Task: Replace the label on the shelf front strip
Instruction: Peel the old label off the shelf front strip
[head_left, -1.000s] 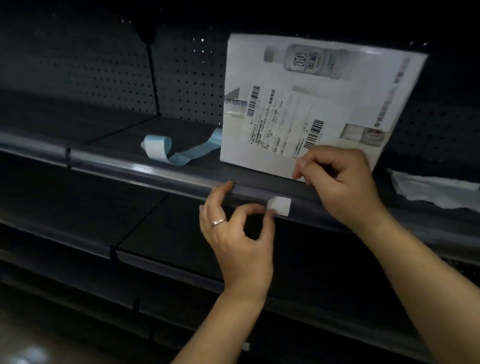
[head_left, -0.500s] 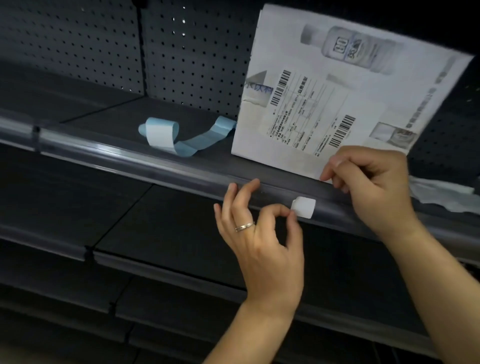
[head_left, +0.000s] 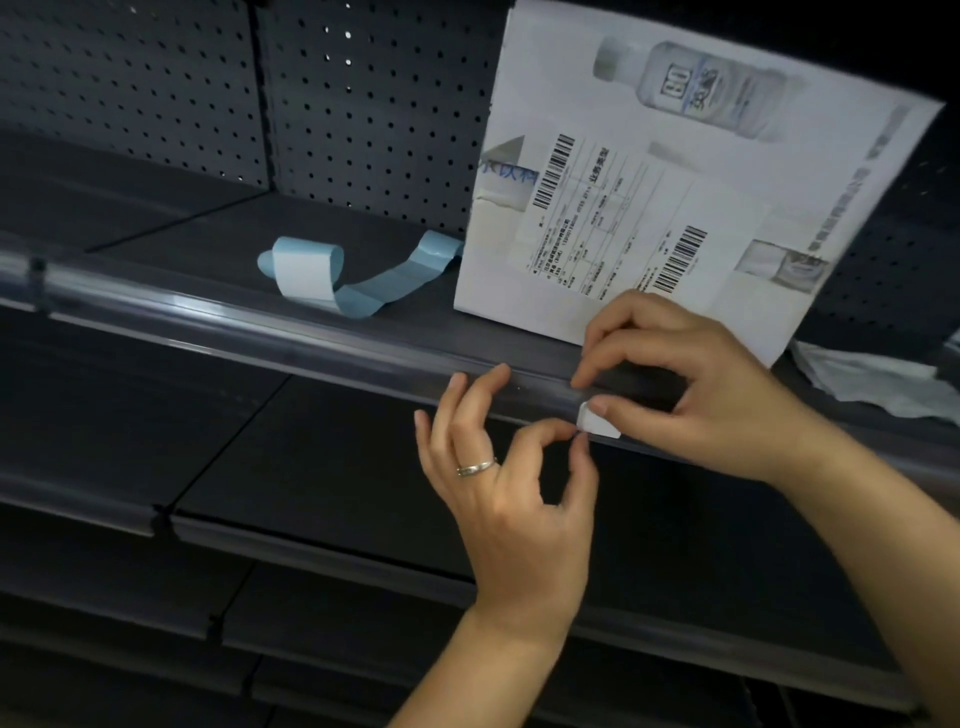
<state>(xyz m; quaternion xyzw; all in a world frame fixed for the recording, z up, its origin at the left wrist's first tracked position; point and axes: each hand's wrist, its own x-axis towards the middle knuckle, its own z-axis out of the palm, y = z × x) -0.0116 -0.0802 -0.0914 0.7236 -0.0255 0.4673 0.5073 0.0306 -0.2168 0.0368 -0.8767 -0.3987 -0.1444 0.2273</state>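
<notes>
Dark metal shelves were seen in a dim room, with a back wall full of small holes. A big white paper with barcodes was stood on the shelf, and a curled blue strip was laid beside it. A clear front strip was run along the shelf edge. A small white label was pressed against that strip. It was pinched by the left hand from below and touched by the right hand's thumb from above, fingers curled.
</notes>
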